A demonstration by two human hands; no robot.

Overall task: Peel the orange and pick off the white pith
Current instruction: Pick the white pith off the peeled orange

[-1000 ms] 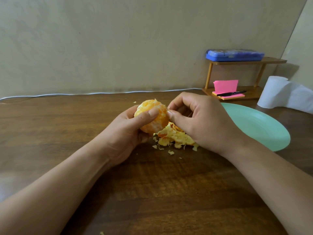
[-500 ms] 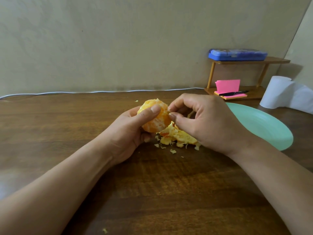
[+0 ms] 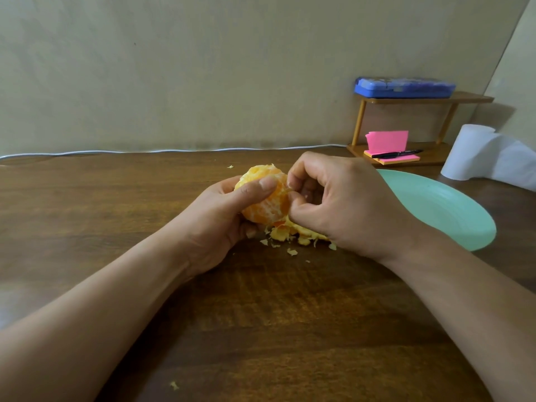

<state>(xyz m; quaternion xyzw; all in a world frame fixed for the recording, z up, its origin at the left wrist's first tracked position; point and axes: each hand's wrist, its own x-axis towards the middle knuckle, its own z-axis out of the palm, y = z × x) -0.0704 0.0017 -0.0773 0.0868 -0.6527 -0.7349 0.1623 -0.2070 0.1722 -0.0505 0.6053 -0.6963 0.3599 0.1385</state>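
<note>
A peeled orange [image 3: 268,206] with pale pith streaks sits just above the wooden table at the centre. My left hand [image 3: 220,219] grips it from the left, thumb laid across its top. My right hand [image 3: 342,201] is curled against the orange's right side, its thumb and forefinger tips pinching at the surface where a thin white strand shows. Under and beside the right hand lies a pile of peel and pith scraps [image 3: 293,235]; part of the pile is hidden by the hand.
A mint-green plate [image 3: 452,213] lies right of my right hand. Behind it stand a small wooden shelf [image 3: 429,100] with a blue case [image 3: 404,87], pink sticky notes and a pen [image 3: 397,153], and a paper roll [image 3: 475,152]. A white cable [image 3: 116,152] runs along the wall.
My right hand's fingers have closed in tighter on the orange's right side. The left thumb has slid a little further over the top of the fruit.
</note>
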